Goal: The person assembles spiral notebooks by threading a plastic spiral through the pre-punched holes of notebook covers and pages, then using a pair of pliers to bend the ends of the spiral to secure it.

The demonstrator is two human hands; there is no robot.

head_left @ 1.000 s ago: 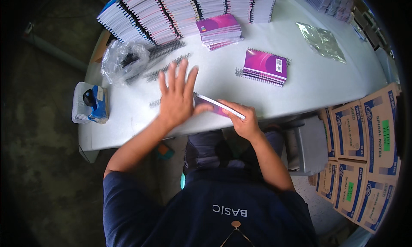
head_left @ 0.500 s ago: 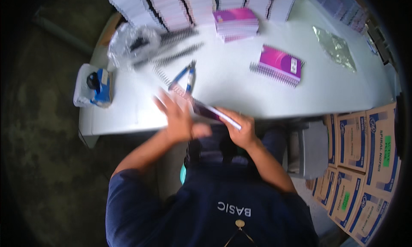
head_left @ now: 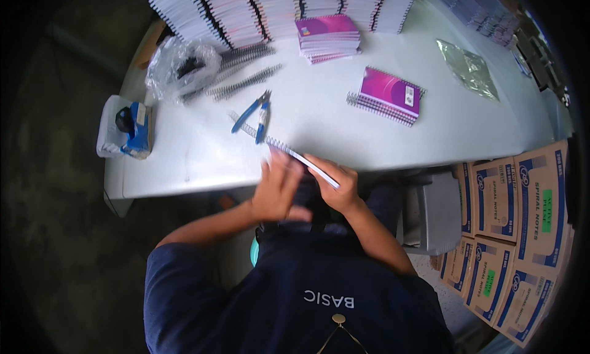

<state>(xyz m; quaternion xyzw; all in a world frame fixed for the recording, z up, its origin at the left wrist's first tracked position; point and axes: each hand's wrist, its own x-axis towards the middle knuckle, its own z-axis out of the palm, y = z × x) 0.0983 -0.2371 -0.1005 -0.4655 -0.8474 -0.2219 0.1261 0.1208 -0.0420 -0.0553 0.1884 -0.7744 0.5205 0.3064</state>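
Note:
My right hand grips a thin spiral notepad, held edge-up at the table's front edge. A loose wire coil sticks out from the notepad's far end, and its loops run along the top edge. My left hand is open and partly blurred, its fingers spread along the pad's left side; the tips reach the pad or lie just beside it. Beyond the pad, blue-handled pliers lie spread apart on the table, next to the coil's free end.
Purple notepads lie to the right, with a stack behind. Dark wire coils lie by a clear plastic bag. A white bin stands at left, tall paper stacks at back, cartons at right.
My left hand has come right, in against the notepad. More coil loops now show along the pad's edge, and less wire trails free. My view has shifted slightly.

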